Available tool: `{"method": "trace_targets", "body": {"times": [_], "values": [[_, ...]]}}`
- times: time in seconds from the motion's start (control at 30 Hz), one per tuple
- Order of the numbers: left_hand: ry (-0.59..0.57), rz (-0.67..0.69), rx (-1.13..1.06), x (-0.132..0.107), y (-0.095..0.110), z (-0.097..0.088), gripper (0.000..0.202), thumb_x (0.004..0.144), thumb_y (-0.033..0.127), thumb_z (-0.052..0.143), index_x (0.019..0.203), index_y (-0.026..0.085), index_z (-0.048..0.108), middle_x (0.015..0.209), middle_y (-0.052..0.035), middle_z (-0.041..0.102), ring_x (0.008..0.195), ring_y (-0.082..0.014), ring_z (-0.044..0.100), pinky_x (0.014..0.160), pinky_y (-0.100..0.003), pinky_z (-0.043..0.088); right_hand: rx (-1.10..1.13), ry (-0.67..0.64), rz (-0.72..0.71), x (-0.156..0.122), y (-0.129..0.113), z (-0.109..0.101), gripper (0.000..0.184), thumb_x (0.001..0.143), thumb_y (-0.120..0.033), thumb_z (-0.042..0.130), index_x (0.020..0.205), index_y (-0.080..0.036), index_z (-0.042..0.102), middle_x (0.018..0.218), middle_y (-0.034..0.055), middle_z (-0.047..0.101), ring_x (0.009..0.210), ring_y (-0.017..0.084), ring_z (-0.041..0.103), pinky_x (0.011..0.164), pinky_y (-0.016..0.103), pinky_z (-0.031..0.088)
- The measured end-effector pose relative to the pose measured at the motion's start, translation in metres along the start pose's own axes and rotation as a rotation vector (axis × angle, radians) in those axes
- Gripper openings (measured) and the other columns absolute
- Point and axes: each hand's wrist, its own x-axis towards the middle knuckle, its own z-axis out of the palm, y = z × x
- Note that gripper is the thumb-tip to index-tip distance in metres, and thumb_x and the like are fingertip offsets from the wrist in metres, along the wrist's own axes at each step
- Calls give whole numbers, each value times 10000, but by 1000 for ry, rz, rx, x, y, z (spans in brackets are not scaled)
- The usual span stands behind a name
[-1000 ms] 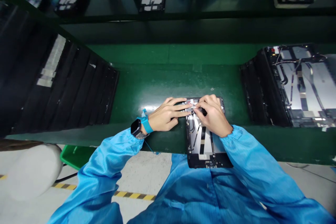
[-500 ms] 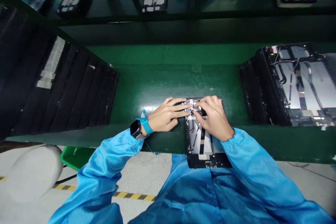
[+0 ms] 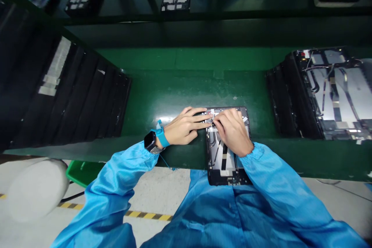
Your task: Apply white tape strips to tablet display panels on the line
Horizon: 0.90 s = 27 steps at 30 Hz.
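Across your view runs one glossy green bench (image 3: 171,89). At far left stands one row of flat black slabs (image 3: 84,93), too dark to count surely; a stretch of green surface separates it from your left hand (image 3: 183,130). That hand's fingers are spread and released, tips on the upper left of one flat, black-framed, silver-backed device (image 3: 225,159), whose near end juts past the bench's front edge. Your right hand (image 3: 232,130) covers its upper half, thumb and fingertips drawn together; whether they grasp a part cannot be told. Well apart, at right, one group of black slabs (image 3: 343,93) shows silver insides.
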Motion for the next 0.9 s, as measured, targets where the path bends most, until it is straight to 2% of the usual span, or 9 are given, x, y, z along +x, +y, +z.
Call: {"method": "trace_targets", "body": {"times": [0.43,0.63,0.9], "values": [[7,15,38,0,0,0,672,846,44,498,1456,289,637,1579,-52,585,1534,-350,428,1114,-611,407,-153,-64,-107,-6,0,5,243,1054,-120,470,988,-202,689,956,115,674,919,291,491,798,426,361],[-5,10,24,0,-1,0,726,832,38,510,1494,322,604,1610,-44,549,1527,-361,433,1111,-631,398,-144,-31,-164,-5,3,2,217,1054,-113,483,997,-182,681,944,115,676,913,285,480,801,415,358],[-22,-8,40,3,4,-3,699,812,38,524,1451,291,651,1594,-45,569,1527,-356,424,1127,-617,400,-193,-12,-172,4,0,-3,175,1050,-125,520,980,-160,677,925,106,664,900,277,467,788,403,345]]}}
